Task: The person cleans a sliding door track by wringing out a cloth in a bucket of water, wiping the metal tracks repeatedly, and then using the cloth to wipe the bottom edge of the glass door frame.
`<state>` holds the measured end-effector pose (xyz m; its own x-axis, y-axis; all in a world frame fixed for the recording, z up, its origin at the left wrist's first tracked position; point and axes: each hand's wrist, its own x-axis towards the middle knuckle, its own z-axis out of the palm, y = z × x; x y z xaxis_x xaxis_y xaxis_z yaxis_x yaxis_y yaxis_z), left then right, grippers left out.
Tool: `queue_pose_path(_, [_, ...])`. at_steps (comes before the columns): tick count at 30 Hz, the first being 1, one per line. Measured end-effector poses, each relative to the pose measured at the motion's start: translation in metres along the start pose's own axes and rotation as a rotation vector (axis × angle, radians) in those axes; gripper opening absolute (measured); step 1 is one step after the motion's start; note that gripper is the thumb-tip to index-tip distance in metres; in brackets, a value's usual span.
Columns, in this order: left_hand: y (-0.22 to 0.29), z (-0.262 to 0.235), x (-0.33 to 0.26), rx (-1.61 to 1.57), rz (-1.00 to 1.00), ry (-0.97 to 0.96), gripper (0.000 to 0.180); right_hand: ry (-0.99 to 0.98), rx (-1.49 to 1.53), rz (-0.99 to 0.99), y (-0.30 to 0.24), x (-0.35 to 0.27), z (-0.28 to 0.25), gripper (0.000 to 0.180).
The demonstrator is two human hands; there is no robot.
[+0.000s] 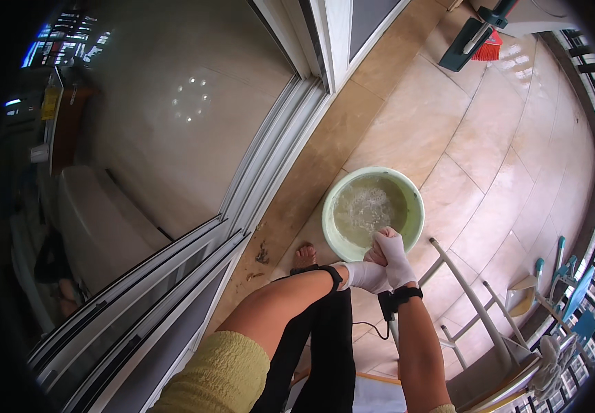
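A pale green round basin (413, 196) stands on the tiles and holds cloudy water (365, 210) with foam on top. Over its near rim my two hands come together, both in white fingerless coverings. My right hand (395, 256) is closed in a fist, its bare fingers curled above the water. My left hand (366, 275) presses against it from the left, with its fingers mostly hidden. Whatever lies inside the two closed hands, if anything, cannot be made out. Black straps circle both wrists, and a thin cable hangs by the right one.
A sliding door track (263, 165) runs along the left. My bare foot (304, 256) is just beside the basin. A metal frame (473, 303) stands at the right, near blue-handled tools (538, 275). A dustpan (464, 47) and red broom (490, 49) are at the far right.
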<state>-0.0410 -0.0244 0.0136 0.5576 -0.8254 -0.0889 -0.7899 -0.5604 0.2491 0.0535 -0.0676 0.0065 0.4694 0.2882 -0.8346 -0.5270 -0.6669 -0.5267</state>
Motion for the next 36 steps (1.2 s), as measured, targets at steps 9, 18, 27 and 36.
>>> queue_pose_path(9, [-0.003, -0.071, -0.053, -0.624, -0.734, 0.696, 0.047, -0.207, 0.969, -0.041, 0.031, -0.057, -0.048, 0.052])
queue_pose_path(18, [0.014, -0.067, -0.072, -2.13, -1.642, 0.918, 0.053, 0.359, -0.101, -0.666, -0.016, -0.172, -0.038, 0.059])
queue_pose_path(27, [0.039, -0.116, -0.076, -3.067, -0.415, 1.26, 0.081, 0.142, 0.514, -0.428, -0.047, -0.247, -0.027, 0.031])
queue_pose_path(36, [0.045, -0.172, -0.083, -4.129, 0.793, 1.297, 0.057, 0.131, -0.292, -0.838, -0.051, -0.296, -0.034, 0.032])
